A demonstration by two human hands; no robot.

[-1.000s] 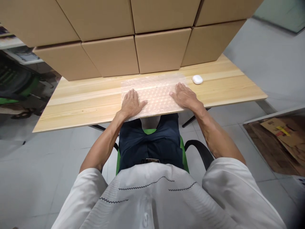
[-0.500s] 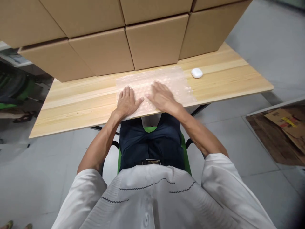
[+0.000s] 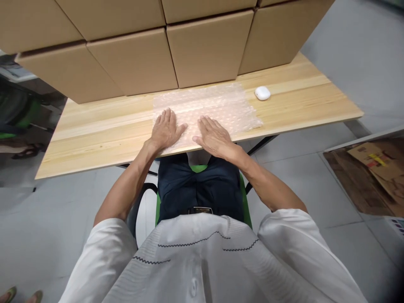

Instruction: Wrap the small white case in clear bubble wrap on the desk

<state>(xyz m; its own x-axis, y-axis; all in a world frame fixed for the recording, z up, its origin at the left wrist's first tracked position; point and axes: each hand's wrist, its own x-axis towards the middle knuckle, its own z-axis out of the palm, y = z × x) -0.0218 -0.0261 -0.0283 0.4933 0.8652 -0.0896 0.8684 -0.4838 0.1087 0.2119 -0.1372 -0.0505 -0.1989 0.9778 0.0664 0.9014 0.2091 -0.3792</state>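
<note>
Looks like the flattening step tbh: left hand (image 3: 166, 128) and right hand (image 3: 215, 136) rest palm-down (gripping nothing) on bubble wrap (image 3: 236, 113), middle of the desk's (image 3: 309, 92) front edge. Next move probably needs light, even pressure.

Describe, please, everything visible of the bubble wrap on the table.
The bubble wrap looks like thin, transparent plastic, faintly pinkish, dotted with bubbles, its right edge uneven. It lies spread on the wooden table, in front of the cardboard boxes. The left hand rests flat on its left part, the right hand nearer its middle.
</note>
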